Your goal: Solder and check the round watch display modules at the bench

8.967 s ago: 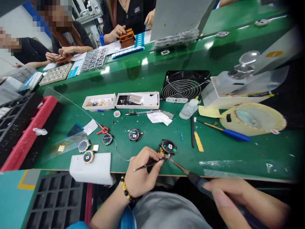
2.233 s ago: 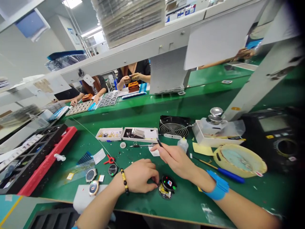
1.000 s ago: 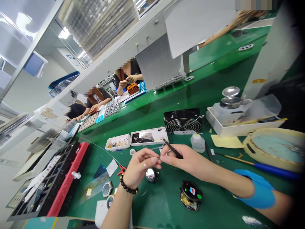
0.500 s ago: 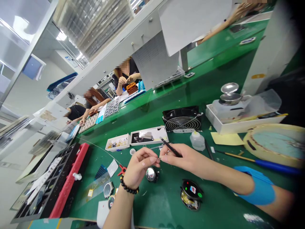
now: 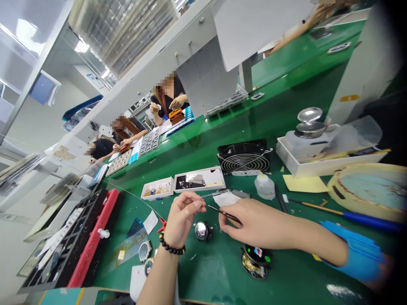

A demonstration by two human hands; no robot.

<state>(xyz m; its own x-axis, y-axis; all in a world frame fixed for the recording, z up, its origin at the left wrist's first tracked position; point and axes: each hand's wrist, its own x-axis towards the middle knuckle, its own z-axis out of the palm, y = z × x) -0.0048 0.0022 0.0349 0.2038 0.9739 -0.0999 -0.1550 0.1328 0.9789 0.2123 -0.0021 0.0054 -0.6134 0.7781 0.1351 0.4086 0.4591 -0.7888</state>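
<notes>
My right hand (image 5: 254, 224) is shut on slim black tweezers (image 5: 224, 214), their tips reaching towards a white wipe (image 5: 226, 198). My left hand (image 5: 182, 219), with a black bead bracelet (image 5: 171, 247) on its wrist, hangs above the green mat with its fingers curled and nothing visible in them. Below and between my hands sits a round watch part with a shiny domed centre (image 5: 202, 231). A round watch module with exposed electronics (image 5: 256, 258) lies under my right wrist, partly hidden by it.
Two white trays of small parts (image 5: 199, 178) stand beyond my hands. A fan (image 5: 244, 157), dropper bottle (image 5: 264, 186), and blue-handled screwdriver (image 5: 369, 222) lie to the right. Red scissors (image 5: 162, 225) and watch bodies (image 5: 145, 250) lie left. Co-workers (image 5: 168, 99) work across the bench.
My hands have come apart. The right hand has moved down and right with the tweezers, and the left hand has drawn back and up slightly.
</notes>
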